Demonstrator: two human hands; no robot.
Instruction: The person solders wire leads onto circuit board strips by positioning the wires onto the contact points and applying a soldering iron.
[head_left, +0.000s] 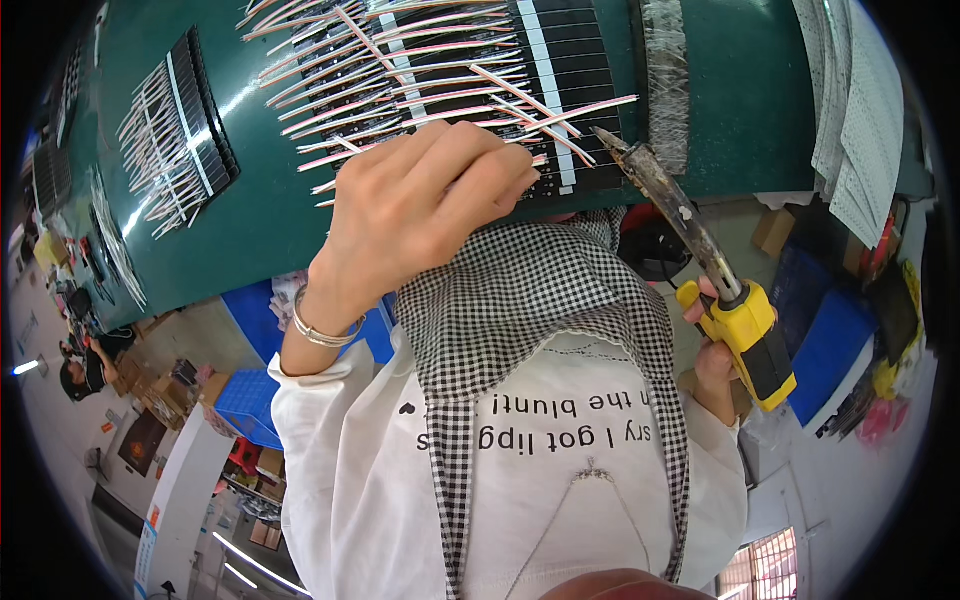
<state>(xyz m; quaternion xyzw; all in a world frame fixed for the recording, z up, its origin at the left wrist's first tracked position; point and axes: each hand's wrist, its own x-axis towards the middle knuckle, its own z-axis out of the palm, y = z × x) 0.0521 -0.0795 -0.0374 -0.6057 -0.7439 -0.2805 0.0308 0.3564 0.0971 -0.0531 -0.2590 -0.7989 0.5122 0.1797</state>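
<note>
Soldering iron (692,228) diagonal; tip (603,136) forward-left

My iron (720,270) has a stained, rough metal barrel (685,215) and a plastic handle (748,340). My bangle (322,339) is shiny metal, my apron (520,300) woven cloth, the table (740,100) smooth and glossy, the wires (610,105) plastic-coated.

Black-and-white checked apron (500,300), white shirt (540,490)

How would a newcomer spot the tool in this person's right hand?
Find the green table; just below its edge, right of the checked apron, is the right hand. It grips a soldering gun whose dark tip points up toward the wires. Its yellow body and long, stained metal shaft set it apart from the thin wires.
</note>
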